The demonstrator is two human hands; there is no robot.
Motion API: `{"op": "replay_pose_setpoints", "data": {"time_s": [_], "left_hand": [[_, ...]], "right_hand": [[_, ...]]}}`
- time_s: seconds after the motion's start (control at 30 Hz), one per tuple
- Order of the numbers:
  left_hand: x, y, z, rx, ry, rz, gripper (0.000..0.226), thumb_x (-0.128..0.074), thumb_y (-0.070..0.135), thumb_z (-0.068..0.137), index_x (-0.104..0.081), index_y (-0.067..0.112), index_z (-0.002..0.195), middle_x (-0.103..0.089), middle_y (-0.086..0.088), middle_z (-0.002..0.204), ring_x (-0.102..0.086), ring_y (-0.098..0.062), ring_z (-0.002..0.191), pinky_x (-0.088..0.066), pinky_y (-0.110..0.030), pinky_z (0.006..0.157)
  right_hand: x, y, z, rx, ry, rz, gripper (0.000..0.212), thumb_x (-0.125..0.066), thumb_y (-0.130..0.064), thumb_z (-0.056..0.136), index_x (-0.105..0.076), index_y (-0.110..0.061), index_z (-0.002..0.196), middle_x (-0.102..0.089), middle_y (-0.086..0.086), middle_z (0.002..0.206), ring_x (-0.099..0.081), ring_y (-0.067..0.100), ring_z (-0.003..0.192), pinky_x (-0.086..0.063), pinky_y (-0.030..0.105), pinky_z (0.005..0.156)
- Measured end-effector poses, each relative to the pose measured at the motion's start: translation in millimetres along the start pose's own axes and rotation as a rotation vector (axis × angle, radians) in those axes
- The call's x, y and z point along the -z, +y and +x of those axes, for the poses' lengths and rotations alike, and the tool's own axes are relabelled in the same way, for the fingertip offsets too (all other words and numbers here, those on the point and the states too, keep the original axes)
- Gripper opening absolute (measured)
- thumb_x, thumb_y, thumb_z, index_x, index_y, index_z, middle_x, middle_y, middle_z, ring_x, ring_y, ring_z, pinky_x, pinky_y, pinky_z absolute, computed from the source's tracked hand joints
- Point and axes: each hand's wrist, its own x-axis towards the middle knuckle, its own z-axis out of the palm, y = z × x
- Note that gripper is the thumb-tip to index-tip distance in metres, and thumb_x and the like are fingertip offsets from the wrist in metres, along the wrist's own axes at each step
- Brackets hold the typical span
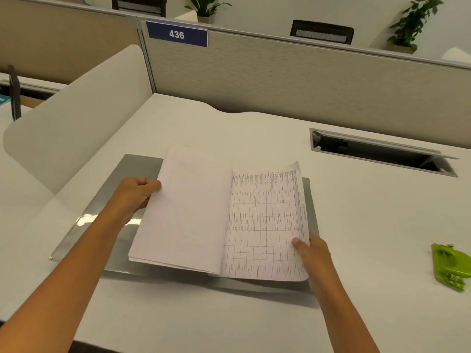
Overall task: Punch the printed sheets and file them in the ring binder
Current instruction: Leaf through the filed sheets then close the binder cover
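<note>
A grey ring binder (114, 225) lies open on the white desk in front of me. The printed sheets (265, 225) rest on it, spread like an open book: a blank white page on the left, a page with a printed table on the right. My left hand (135, 194) pinches the left edge of the blank page. My right hand (311, 250) holds the lower right corner of the table page, thumb on top. A green hole punch (451, 266) lies at the desk's right edge, apart from both hands. The binder's rings are hidden under the paper.
A white desk (229, 131) with a recessed cable tray (382, 154) at the back right. A beige partition with a blue sign reading 436 (177, 34) stands behind. A curved white divider (76, 115) rises on the left. Chairs and plants stand beyond.
</note>
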Motion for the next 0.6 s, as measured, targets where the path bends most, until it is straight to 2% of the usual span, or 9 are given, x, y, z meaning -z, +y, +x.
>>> {"op": "replay_pose_setpoints", "data": {"time_s": [0.2, 0.3, 0.37, 0.43, 0.6], "left_hand": [[0, -9, 3, 0.040, -0.021, -0.016, 0.009, -0.060, 0.009, 0.089, -0.062, 0.005, 0.081, -0.064, -0.010, 0.078, -0.063, -0.012, 0.056, -0.051, -0.021, 0.058], [-1, -8, 2, 0.042, -0.026, -0.028, 0.008, -0.060, 0.009, 0.089, -0.060, 0.002, 0.086, -0.064, -0.013, 0.083, -0.062, -0.021, 0.068, -0.050, -0.025, 0.064], [-2, -6, 0, 0.035, -0.033, -0.024, 0.010, -0.061, 0.008, 0.088, -0.057, 0.003, 0.080, -0.062, -0.015, 0.083, -0.061, -0.025, 0.070, -0.050, -0.027, 0.067], [-4, -4, -3, 0.022, -0.041, -0.019, 0.018, -0.062, 0.006, 0.088, -0.053, 0.006, 0.072, -0.060, -0.013, 0.078, -0.060, -0.023, 0.068, -0.050, -0.025, 0.065], [-14, 1, -9, -0.020, -0.056, 0.015, 0.007, -0.065, -0.001, 0.084, -0.059, 0.003, 0.082, -0.064, -0.012, 0.082, -0.064, -0.023, 0.073, -0.055, -0.027, 0.070]], "right_hand": [[4, -7, -4, -0.043, -0.020, 0.070, 0.020, -0.045, -0.014, 0.098, -0.055, -0.018, 0.115, -0.064, 0.006, 0.114, -0.061, 0.019, 0.085, -0.047, 0.027, 0.058], [6, -18, -10, -0.033, -0.034, 0.103, 0.018, -0.048, -0.015, 0.097, -0.056, -0.015, 0.112, -0.066, 0.005, 0.110, -0.064, 0.023, 0.087, -0.052, 0.030, 0.064], [5, -28, -15, 0.011, -0.043, 0.095, 0.016, -0.051, -0.018, 0.095, -0.058, -0.016, 0.109, -0.068, 0.004, 0.106, -0.066, 0.024, 0.086, -0.055, 0.032, 0.069], [3, -40, -21, 0.068, -0.065, 0.096, 0.013, -0.053, -0.021, 0.094, -0.059, -0.017, 0.105, -0.069, 0.002, 0.101, -0.068, 0.022, 0.084, -0.056, 0.031, 0.067], [-20, -70, -36, 0.201, -0.200, 0.100, 0.018, -0.052, -0.017, 0.094, -0.061, -0.017, 0.110, -0.070, 0.002, 0.100, -0.069, 0.017, 0.085, -0.057, 0.023, 0.061]]}}
